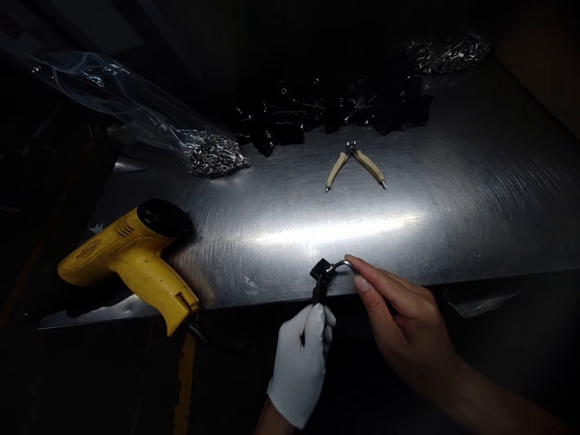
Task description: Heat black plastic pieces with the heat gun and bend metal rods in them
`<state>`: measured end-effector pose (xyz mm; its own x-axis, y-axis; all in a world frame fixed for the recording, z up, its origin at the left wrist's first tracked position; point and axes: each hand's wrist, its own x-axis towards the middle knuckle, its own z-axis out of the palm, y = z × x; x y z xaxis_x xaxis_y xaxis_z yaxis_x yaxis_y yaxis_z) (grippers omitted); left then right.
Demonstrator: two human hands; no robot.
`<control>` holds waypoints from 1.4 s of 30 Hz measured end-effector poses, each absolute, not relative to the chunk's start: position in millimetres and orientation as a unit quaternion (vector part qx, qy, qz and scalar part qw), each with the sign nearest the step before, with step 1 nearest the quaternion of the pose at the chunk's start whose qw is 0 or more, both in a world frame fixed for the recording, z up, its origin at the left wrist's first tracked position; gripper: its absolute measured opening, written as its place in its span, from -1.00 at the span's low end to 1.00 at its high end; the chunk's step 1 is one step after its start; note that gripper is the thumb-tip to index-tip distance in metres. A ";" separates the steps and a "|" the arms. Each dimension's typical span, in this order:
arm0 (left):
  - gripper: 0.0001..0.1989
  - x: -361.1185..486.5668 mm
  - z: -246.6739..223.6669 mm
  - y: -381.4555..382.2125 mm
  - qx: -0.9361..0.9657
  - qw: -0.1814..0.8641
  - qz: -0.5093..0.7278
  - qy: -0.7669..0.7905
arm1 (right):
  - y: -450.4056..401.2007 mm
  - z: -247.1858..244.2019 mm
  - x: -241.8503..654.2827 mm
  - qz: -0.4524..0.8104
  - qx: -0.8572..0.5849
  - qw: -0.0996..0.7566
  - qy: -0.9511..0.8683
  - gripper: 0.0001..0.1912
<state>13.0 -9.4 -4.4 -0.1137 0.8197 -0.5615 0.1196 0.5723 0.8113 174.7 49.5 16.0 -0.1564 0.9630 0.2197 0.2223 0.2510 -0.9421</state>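
- Grip, left gloved hand [296, 362]: closed around stem of black fitting [322, 270].
- Grip, right bare hand [408, 326]: narrow pinch on bent metal rod [345, 264].
- Rod axis runs sideways; fitting end nearer left hand.

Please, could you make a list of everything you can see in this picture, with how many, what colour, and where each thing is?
stainless steel table: 1, silver, across the view
heat gun: 1, yellow with black end, near left table edge
flush cutters: 1 pair, tan handles, middle of the table
plastic bag of small metal parts: 1, clear and silver, far left on the table
black parts: many, black, in a row along the far side
small metal parts: many, silver, far right corner
black part with bent metal rod: 1, black and silver, held above the near table edge
left hand: 1, white glove, holding the black end
right hand: 1, bare, pinching the rod
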 end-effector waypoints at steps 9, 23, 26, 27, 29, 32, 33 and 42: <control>-0.51 19.5 -2.4 -10.3 0.328 0.563 0.321 0.688 | 44.8 13.8 169.6 0.407 -0.463 0.474 -0.629 -0.60; -0.54 24.8 -2.4 -11.4 0.304 0.565 0.342 0.687 | 38.9 10.7 161.1 0.387 -0.479 0.494 -0.614 -0.56; -0.52 26.5 -2.7 -10.9 0.303 0.554 0.347 0.694 | 37.7 9.6 159.2 0.390 -0.485 0.492 -0.609 -0.55; -0.51 27.5 -2.6 -10.7 0.303 0.552 0.348 0.695 | 37.2 9.0 158.0 0.388 -0.487 0.492 -0.608 -0.54; -0.51 29.9 -2.0 -10.2 0.299 0.554 0.354 0.692 | 36.1 7.3 155.2 0.374 -0.487 0.503 -0.608 -0.53; -0.49 33.7 0.0 -8.9 0.288 0.563 0.363 0.684 | 34.6 5.2 151.7 0.347 -0.485 0.522 -0.609 -0.51; -0.49 34.6 0.8 -8.5 0.285 0.565 0.363 0.684 | 34.4 5.0 151.2 0.343 -0.485 0.524 -0.610 -0.51; -0.53 30.8 -3.8 -9.4 0.292 0.564 0.339 0.694 | 40.6 11.3 162.4 0.380 -0.500 0.490 -0.605 -0.58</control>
<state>30.8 -9.4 -3.8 -0.1923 0.7878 -0.5851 0.0238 0.5998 0.7998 162.4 40.6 11.3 -0.0206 0.9769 0.2129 0.2320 0.2118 -0.9494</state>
